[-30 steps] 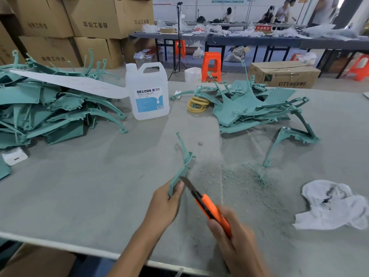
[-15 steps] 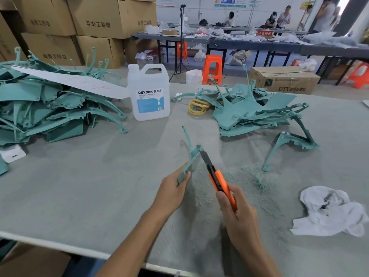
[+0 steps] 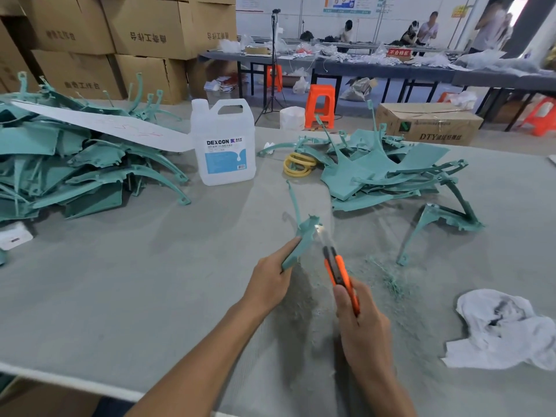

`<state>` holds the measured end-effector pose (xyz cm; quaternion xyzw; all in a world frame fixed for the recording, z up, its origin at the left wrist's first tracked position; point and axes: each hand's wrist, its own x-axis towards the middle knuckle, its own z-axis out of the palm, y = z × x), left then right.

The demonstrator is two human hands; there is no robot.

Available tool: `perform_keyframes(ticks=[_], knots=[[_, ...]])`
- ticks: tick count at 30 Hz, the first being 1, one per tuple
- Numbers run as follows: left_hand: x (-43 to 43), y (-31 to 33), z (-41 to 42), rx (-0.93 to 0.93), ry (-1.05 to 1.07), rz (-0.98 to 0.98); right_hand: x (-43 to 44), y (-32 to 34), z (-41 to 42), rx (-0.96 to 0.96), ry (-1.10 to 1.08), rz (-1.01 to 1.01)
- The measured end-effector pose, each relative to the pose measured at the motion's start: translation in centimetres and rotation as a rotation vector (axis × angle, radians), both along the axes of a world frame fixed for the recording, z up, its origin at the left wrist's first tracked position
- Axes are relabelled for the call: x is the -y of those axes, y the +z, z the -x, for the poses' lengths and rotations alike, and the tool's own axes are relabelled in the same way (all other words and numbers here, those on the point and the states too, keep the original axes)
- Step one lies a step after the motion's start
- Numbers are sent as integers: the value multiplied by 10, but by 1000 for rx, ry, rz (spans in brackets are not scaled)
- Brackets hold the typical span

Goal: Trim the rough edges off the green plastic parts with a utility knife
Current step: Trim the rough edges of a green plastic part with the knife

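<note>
My left hand (image 3: 270, 282) grips the lower end of a slim green plastic part (image 3: 302, 233), held up above the grey table (image 3: 135, 296) with its thin stem pointing away from me. My right hand (image 3: 361, 329) holds an orange utility knife (image 3: 338, 270), and the blade tip touches the part's jagged upper edge. Green shavings (image 3: 388, 278) lie on the table just right of the knife. A big pile of green parts (image 3: 75, 170) lies at the left and a second pile (image 3: 388, 173) at the right.
A white DEXCON jug (image 3: 222, 142) stands behind the held part. Yellow rings (image 3: 299, 165) lie beside the right pile. A white rag (image 3: 505, 329) sits at the right, a small white block (image 3: 15, 236) at the left. Cardboard boxes, orange stools and people at benches are beyond.
The knife has slid up along the part's edge, from near my left thumb to the jagged top. Both hands have stayed over the same spot on the table.
</note>
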<state>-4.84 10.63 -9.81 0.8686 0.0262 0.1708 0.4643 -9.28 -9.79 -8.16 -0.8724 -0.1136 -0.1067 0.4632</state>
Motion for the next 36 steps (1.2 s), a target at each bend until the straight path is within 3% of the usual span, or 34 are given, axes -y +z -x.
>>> perform_keyframes(ticks=[5, 9, 13, 18, 23, 27, 33, 36], knots=[[2, 3, 3, 13, 6, -28, 0, -1, 7, 14, 23, 78], [4, 6, 7, 28, 22, -8, 4, -1, 4, 30, -139, 7], [6, 15, 15, 143, 85, -101, 0, -2, 8, 64, -79, 81], [13, 23, 26, 265, 234, -123, 7, -1, 0, 41, -273, -201], [10, 28, 37, 263, 250, -330, 1, 3, 2, 43, -172, -399], [13, 48, 42, 418, 237, -507, -3, 15, -6, -133, -83, -546], [12, 81, 46, 533, 141, -542, -3, 24, -50, -342, -37, -734], [11, 89, 43, 623, 50, -638, 5, 23, -66, -330, 16, -675]])
